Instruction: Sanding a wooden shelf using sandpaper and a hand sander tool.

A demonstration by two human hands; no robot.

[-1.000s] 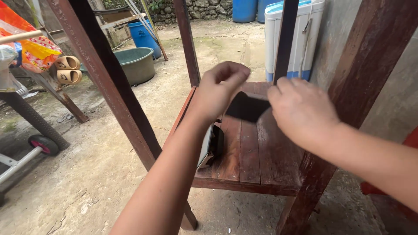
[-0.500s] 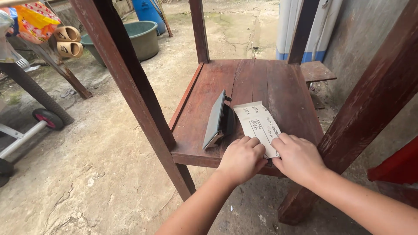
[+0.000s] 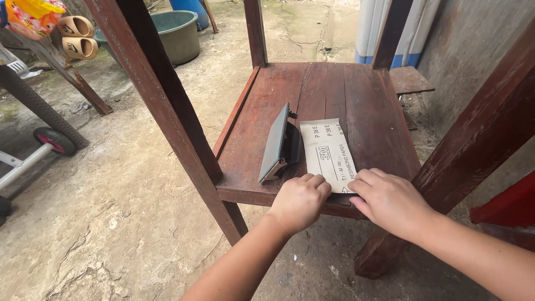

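Sandpaper sheet (image 3: 327, 153) lies printed side up at the near edge of the wooden shelf (image 3: 379, 106). Left hand (image 3: 300, 202) and right hand (image 3: 390, 199), fingers curled, pin its near end flat. Sanding block (image 3: 277, 143) stands on edge beside it.

Wooden shelf (image 3: 368, 106): sandpaper sheet (image 3: 326, 151), sanding block (image 3: 277, 144)

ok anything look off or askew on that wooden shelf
Slightly. The dark sanding block stands tipped on its long edge rather than flat, beside the sandpaper sheet. Both hands, left hand and right hand, press the sheet's near end at the wooden shelf edge.
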